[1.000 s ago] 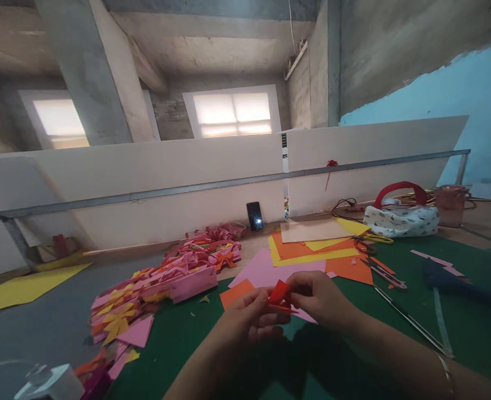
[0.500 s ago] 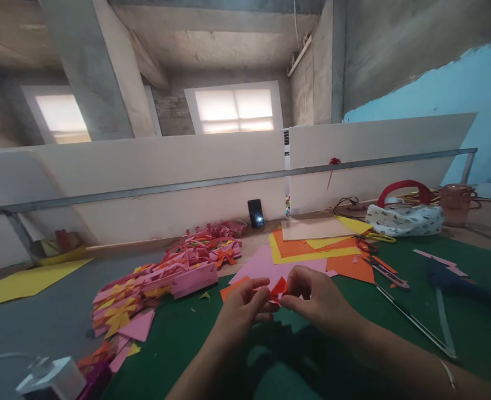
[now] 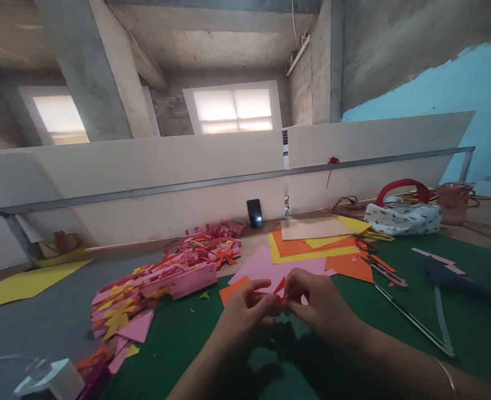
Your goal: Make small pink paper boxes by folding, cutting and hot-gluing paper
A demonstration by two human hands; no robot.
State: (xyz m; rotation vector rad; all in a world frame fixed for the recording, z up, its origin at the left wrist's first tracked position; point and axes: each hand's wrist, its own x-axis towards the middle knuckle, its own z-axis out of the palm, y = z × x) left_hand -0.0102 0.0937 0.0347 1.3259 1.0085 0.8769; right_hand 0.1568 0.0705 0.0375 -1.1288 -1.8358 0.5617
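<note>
A small piece of red-orange paper is pinched between my two hands above the green mat. My left hand holds it from the left with thumb and fingers. From the other side, the bent fingers of my right hand grip it, and they hide much of the piece. Just behind the hands lies a pink paper sheet, with an orange paper piece by the left fingers.
Folded paper pieces and bows form a heap at left. Behind right are stacked coloured sheets, scissors, a utility knife and a thin metal rod. A phone leans against the white partition; a fabric bag stands at right.
My right hand has moved slightly inward and its fingers have turned, so less of the red-orange paper shows. The hands are now closer together. The view has shifted very slightly.
</note>
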